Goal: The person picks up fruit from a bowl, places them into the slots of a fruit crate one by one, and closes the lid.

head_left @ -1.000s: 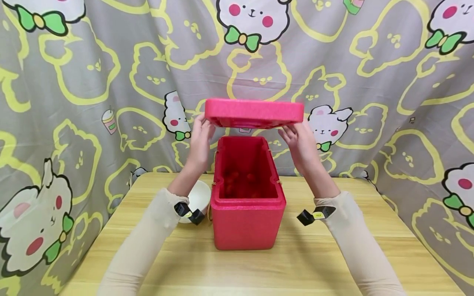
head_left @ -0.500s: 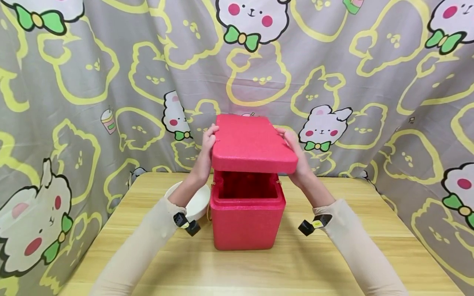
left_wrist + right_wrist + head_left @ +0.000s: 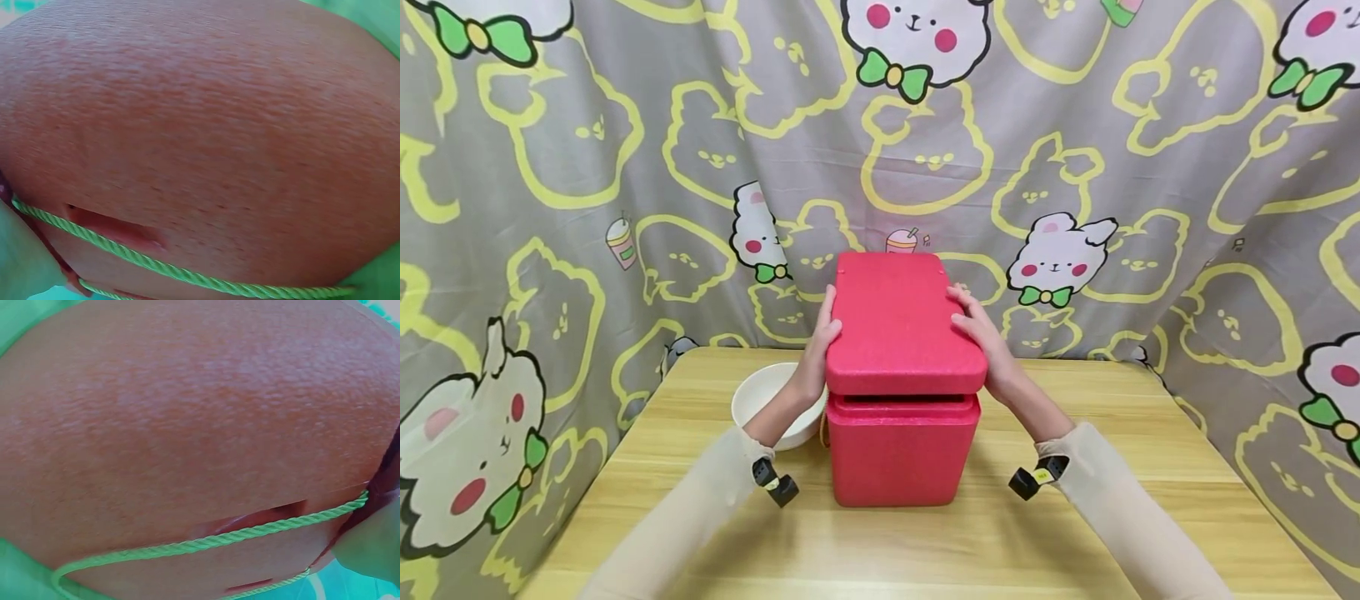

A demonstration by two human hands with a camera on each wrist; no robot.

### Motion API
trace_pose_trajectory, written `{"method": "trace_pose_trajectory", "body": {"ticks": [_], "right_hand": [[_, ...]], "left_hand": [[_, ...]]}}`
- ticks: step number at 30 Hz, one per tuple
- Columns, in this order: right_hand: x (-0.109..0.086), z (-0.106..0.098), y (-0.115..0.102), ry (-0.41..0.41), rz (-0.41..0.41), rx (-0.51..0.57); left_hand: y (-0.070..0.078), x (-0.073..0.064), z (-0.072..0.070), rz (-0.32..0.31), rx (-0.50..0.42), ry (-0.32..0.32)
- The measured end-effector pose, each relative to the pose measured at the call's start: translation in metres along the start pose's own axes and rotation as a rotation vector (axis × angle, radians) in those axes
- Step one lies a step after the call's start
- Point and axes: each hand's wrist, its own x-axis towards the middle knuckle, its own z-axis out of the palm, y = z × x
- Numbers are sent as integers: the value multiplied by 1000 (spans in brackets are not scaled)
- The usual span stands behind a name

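Note:
A red foam lid [image 3: 902, 325] lies over the red foam box [image 3: 902, 462], with a dark gap showing under its front edge. My left hand [image 3: 817, 350] grips the lid's left side. On the opposite side my right hand [image 3: 992, 346] holds it, fingertips at the top edge. In the left wrist view the box's side wall [image 3: 206, 125] fills most of the picture, and a rope handle [image 3: 156, 265] crosses a slot. Another rope [image 3: 219, 540] runs along the wall in the right wrist view. The inside of the box is hidden.
A white bowl [image 3: 760, 392] stands just left of the box, partly behind my left forearm. Beneath everything is a wooden table [image 3: 895, 550]. A patterned curtain [image 3: 685, 192] hangs behind the table and at both sides.
Both hands have brought the lid down and toward me, from raised above the box's far end to lying over its opening. The box's inside, with small red things in it, is now covered.

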Motion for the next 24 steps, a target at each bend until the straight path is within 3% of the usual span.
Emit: {"method": "trace_pose_trajectory", "body": {"ticks": [9,17,24], "right_hand": [[-13,-1,9,-16,-9,-46],[-20,2,6,0,-29,-47],[-22,4,7,-4,-33,-51]], "left_hand": [[-10,-13,2,44,3,-29],[-11,-13,0,78,-1,-66],[-10,-15,1,63,-11,-56]]}}
